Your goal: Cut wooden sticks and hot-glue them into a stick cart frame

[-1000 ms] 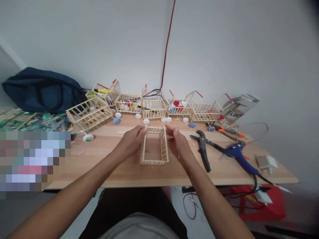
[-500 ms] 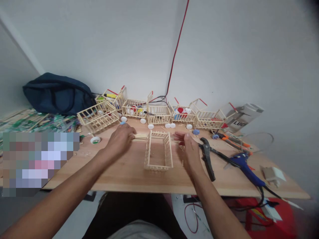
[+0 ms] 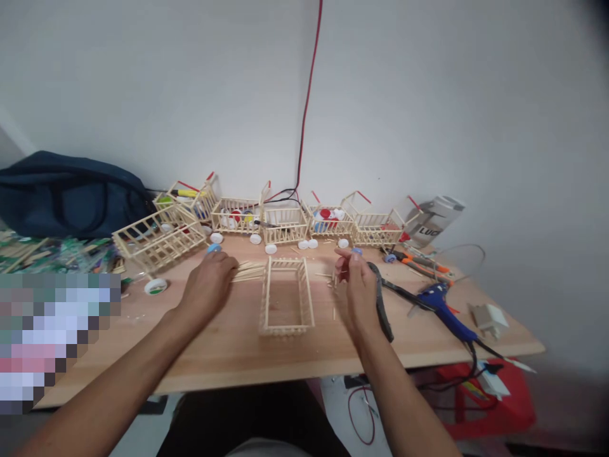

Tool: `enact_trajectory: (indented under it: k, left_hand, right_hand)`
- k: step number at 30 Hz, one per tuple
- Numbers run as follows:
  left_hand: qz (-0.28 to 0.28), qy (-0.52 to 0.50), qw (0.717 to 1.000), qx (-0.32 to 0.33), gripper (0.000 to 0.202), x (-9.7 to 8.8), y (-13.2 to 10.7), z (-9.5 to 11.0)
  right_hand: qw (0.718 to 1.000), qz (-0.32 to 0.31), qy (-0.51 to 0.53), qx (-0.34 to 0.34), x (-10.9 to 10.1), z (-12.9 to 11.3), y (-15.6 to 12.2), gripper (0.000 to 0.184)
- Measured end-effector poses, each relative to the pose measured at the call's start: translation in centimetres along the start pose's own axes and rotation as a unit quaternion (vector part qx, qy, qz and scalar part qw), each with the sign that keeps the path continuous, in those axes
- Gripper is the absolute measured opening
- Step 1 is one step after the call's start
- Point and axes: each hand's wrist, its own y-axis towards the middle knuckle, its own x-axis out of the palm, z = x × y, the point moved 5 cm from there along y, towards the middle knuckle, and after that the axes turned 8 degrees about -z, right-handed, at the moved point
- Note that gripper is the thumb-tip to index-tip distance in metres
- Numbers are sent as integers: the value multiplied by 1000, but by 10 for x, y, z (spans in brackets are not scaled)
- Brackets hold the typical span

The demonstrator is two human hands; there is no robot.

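Note:
A small open basket frame of thin wooden sticks (image 3: 311, 311) lies on the table between my hands, touched by neither. On its left, my left hand (image 3: 209, 279) is lowered, its fingers curled over the near ends of a loose bunch of wooden sticks (image 3: 248, 273). The fingertips are partly hidden. My right hand (image 3: 359, 282) is raised a little to the right of the frame, thumb and fingers drawn together. Whatever sits in that pinch is too small to make out. Short stick pieces (image 3: 330, 277) lie beside it.
Several miniature stick shopping carts (image 3: 285, 233) with bottle-cap wheels line the back. Right of my right hand are black-handled pliers (image 3: 384, 311), a blue glue gun (image 3: 445, 311) and orange-handled pliers (image 3: 423, 265). A dark blue bag (image 3: 71, 197) and a stick pile (image 3: 52, 254) occupy the left.
The view has shifted, so the table things appear further left. My right hand's fingers have drawn together and lifted slightly. My left fingers curl more, and the sticks beside them look more fanned out.

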Motion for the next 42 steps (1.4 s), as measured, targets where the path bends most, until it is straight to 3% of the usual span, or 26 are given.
enact_trajectory:
  k: [5, 9, 12, 15, 18, 21, 24, 27, 30, 32, 34, 35, 37, 38, 40, 42]
  left_hand:
    - [66, -138, 987, -51, 21, -15, -2, -13]
    - [103, -309, 943, -68, 19, -24, -2, -11]
    - [97, -384, 918, -29, 20, -36, -8, 18]
    - [39, -368, 928, 49, 12, -45, -19, 67]
    - [-34, -340, 931, 127, 14, -43, -31, 107]
    - [-72, -340, 929, 129, 12, -36, -35, 120]
    - [-60, -344, 928, 126, 10, -37, -29, 122]
    - [-44, -340, 927, 152, 13, -44, -17, 122]
    - [14, -322, 936, 143, 14, -52, -1, 108]
    - [71, -318, 940, 105, 13, -56, 10, 88]
    - [114, -361, 925, 40, 13, -55, 19, 63]
    - [125, -401, 908, 7, 14, -53, 23, 51]
    - [145, -460, 875, -35, 15, -48, 29, 33]
    - [151, -481, 863, -42, 16, -46, 31, 27]
    - [156, -503, 849, -43, 18, -43, 34, 22]
    - [156, -508, 846, -37, 20, -43, 35, 21]
  right_hand:
    - [998, 59, -26, -6, -33, -9, 1, 32]
    - [994, 81, -76, -16, -48, -23, -10, 30]
    - [991, 39, -118, -42, -34, -41, -27, 26]
    - [986, -104, -115, -67, 0, -59, -48, 29]
    - [980, -154, -107, -66, 19, -71, -65, 20]
    - [977, -161, -123, -73, 24, -77, -72, 17]
    - [971, -178, -133, -91, 28, -81, -71, 15]
    - [973, -149, -143, -101, 24, -84, -64, 14]
    - [969, -83, -200, -123, -1, -83, -49, 21]
    - [945, -33, -293, -139, -34, -76, -38, 23]
    - [903, -1, -409, -133, -77, -62, -27, 21]
    - [878, 4, -467, -102, -101, -51, -23, 22]
    - [802, 19, -597, -4, -150, -28, -19, 24]
    - [782, 36, -622, 24, -172, -21, -19, 25]
    - [756, 48, -651, 57, -200, -9, -22, 28]
    - [736, 25, -673, 68, -208, -2, -23, 29]
